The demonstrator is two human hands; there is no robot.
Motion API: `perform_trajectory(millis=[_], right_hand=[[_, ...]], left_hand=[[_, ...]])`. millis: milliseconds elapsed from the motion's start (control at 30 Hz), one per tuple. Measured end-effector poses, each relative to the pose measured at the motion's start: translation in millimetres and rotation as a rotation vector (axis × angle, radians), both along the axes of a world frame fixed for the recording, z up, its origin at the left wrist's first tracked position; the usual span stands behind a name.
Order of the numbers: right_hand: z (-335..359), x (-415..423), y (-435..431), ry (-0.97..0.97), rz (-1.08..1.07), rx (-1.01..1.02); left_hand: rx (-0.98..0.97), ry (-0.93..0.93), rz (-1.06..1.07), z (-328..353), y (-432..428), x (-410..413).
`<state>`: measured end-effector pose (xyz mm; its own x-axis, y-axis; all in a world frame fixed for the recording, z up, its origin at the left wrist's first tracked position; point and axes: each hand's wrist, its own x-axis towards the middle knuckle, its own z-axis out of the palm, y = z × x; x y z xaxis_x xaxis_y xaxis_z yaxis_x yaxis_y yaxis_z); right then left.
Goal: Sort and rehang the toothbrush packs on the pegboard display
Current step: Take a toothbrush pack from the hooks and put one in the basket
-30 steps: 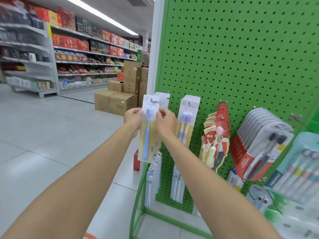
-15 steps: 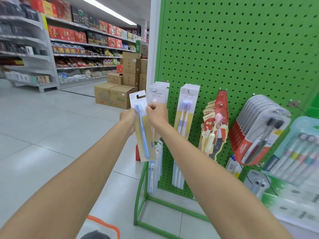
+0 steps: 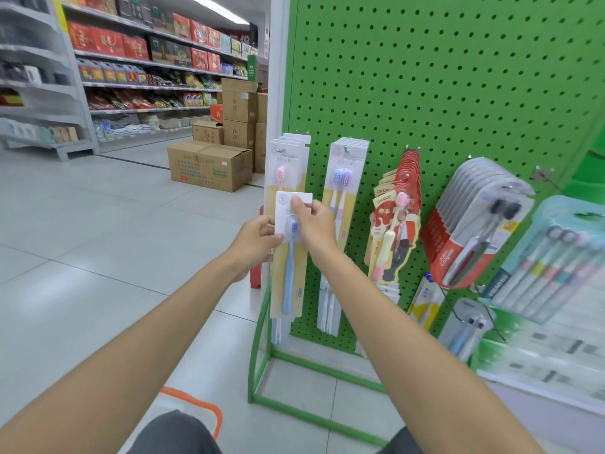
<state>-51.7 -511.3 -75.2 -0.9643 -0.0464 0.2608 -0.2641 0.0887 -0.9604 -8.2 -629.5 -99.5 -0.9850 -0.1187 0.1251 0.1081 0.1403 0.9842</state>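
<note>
At the left edge of the green pegboard (image 3: 425,77), below its leftmost hook (image 3: 282,151): a single blue toothbrush pack (image 3: 288,276) held upright in front of the hanging column of pink-brush packs (image 3: 284,165), off the hook and not yet rehung. Left hand (image 3: 255,239) pinches the pack's left edge, thumb on the front face; right hand (image 3: 316,224) grips the top right, thumb pressed flat on the white header, other fingers curled behind the card. Handling, as judged: a light item, with a thin card backing that will bend if held by the bottom alone and a stiffer, smooth blister over the brush that offers poor purchase. Best taken by the header, on either side of the hang hole, so that the hole can be steered on to the hook tip; the hole itself is hidden under the right thumb. Appearance: long narrow card, white header bearing a round printed seal at top left, pale yellow lower panel, one brush with a blue head and a long light-blue handle running nearly to the bottom edge. Neighbouring columns: twin-brush packs (image 3: 347,165), red carded packs (image 3: 404,191), Colgate packs (image 3: 474,224)
</note>
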Motion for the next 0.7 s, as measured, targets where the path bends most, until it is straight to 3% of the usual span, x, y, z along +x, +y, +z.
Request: perform_trajectory(millis=[233,367,533,700], right_hand=[[-6,6,18,0.001,-0.048,0.023],[-12,8,30,-0.029,-0.013,0.059],[-32,10,47,0.003,0.096,0.072],[-57,6,63,0.011,-0.014,0.082]], left_hand=[[0.052,0.014,0.02,-6,14,4],[0.181,-0.014,0.043,-16,17,3],[0.198,-0.029,0.067,-34,26,-5],[0.193,-0.046,0.051,-53,40,-12]])
